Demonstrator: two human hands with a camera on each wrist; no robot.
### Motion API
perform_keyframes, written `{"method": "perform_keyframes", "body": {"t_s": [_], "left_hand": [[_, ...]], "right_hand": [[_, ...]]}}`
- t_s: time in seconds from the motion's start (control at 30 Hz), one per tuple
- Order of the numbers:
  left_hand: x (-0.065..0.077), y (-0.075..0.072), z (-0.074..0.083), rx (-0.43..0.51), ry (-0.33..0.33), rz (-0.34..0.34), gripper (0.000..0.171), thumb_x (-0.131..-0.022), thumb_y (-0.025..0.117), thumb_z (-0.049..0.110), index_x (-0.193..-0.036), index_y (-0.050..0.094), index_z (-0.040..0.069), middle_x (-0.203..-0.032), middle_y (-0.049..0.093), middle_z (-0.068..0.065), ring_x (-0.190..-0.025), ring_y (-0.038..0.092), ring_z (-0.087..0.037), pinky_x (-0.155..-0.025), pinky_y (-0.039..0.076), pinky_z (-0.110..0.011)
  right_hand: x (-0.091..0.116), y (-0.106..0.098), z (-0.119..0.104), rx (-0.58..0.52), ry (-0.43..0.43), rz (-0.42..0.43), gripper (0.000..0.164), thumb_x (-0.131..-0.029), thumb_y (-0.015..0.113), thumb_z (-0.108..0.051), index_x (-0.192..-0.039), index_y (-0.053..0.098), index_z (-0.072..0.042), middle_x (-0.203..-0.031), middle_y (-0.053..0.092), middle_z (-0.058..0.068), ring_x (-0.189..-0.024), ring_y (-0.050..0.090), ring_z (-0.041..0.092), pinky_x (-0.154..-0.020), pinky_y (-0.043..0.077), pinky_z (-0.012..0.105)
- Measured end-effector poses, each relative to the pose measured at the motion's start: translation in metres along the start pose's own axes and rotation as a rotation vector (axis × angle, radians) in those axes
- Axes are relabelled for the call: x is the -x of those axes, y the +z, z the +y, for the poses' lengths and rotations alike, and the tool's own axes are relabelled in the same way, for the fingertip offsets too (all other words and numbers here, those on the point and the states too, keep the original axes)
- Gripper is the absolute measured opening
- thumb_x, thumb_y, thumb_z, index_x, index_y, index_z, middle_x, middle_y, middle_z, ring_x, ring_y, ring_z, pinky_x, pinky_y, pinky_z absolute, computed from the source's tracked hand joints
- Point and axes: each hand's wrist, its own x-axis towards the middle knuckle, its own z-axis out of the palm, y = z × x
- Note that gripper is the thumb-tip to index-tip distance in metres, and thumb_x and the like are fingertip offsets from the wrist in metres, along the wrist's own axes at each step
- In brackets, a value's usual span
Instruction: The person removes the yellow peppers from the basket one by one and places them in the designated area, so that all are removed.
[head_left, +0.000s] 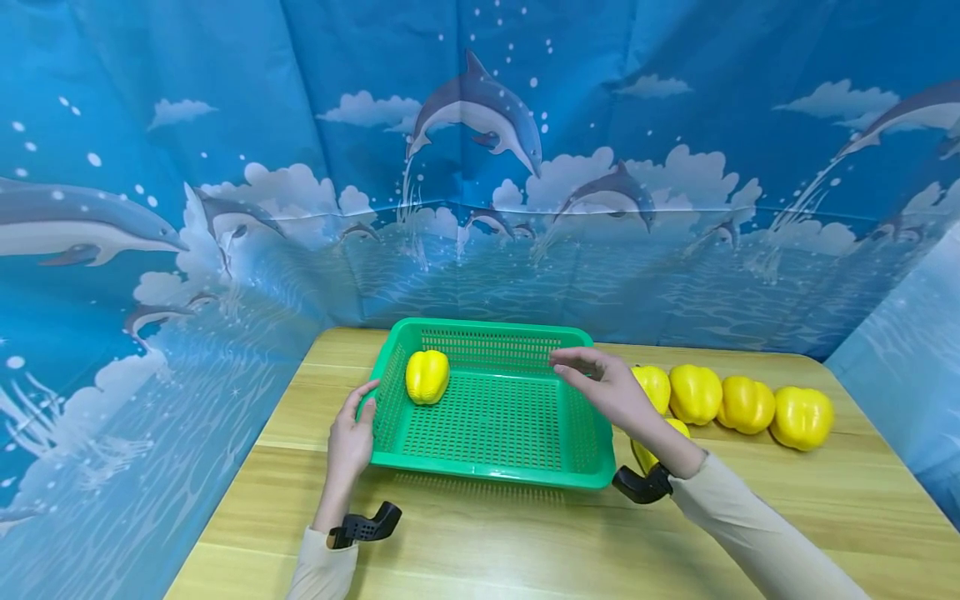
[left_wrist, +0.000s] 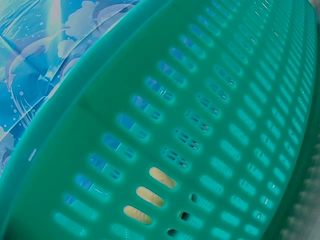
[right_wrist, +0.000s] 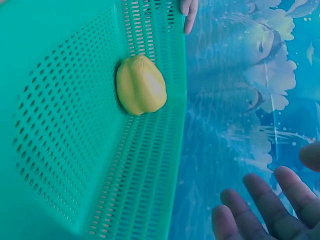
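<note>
A green plastic basket with slotted walls sits on the table. Inside it, toward the left end, lies one yellow bell pepper, which the right wrist view also shows against the wall. My left hand rests at the basket's left rim, its fingertips touching the edge. Over the right end of the basket hovers my right hand, fingers extended and holding nothing. In the right wrist view its fingers are spread apart. More yellow bell peppers stand to the right of the basket, two of them partly hidden by my right hand and forearm.
The wooden table reaches back to a blue curtain printed with dolphins. The row of several peppers extends toward the table's right side, ending with an outermost pepper. Each wrist carries a black camera mount.
</note>
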Motion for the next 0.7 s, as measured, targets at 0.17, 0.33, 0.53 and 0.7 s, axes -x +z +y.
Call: {"method": "perform_keyframes", "body": {"t_s": [0.17,0.33,0.53,0.7], "left_hand": [[-0.001,0.000,-0.001,-0.002,0.000,0.001,0.035,-0.104,0.038,0.028,-0.138,0.047,0.028,-0.059,0.038,-0.004,-0.038,0.027,-0.013,-0.037,0.027,-0.025],[-0.001,0.001,0.000,0.010,-0.005,-0.001,0.034,-0.104,0.039,0.028,-0.137,0.047,0.029,-0.055,0.035,-0.002,-0.038,0.027,-0.013,-0.037,0.026,-0.025],[-0.001,0.001,0.001,0.004,0.000,-0.001,0.035,-0.104,0.039,0.026,-0.137,0.048,0.028,-0.058,0.038,-0.003,-0.038,0.027,-0.013,-0.037,0.026,-0.025],[-0.002,0.000,0.000,0.008,-0.007,-0.001,0.034,-0.104,0.039,0.027,-0.137,0.048,0.030,-0.055,0.036,-0.002,-0.037,0.027,-0.013,-0.036,0.026,-0.025]], "right_hand": [[-0.011,0.012,-0.005,0.045,-0.007,-0.087,0.041,-0.094,0.060,-0.037,-0.128,0.058,-0.015,-0.123,0.058,0.003,-0.105,0.057,0.022,-0.082,0.048,0.044],[-0.023,0.023,-0.008,0.124,-0.040,-0.177,0.046,-0.094,0.060,-0.037,-0.132,0.054,-0.013,-0.127,0.056,0.004,-0.109,0.055,0.024,-0.083,0.048,0.041],[-0.038,0.036,-0.009,0.146,-0.019,-0.230,0.049,-0.093,0.060,-0.037,-0.135,0.052,-0.012,-0.132,0.052,0.006,-0.120,0.049,0.029,-0.090,0.044,0.045],[-0.053,0.049,-0.009,0.146,-0.013,-0.251,0.050,-0.093,0.061,-0.038,-0.134,0.052,-0.012,-0.134,0.051,0.008,-0.124,0.045,0.031,-0.095,0.041,0.048]]}}
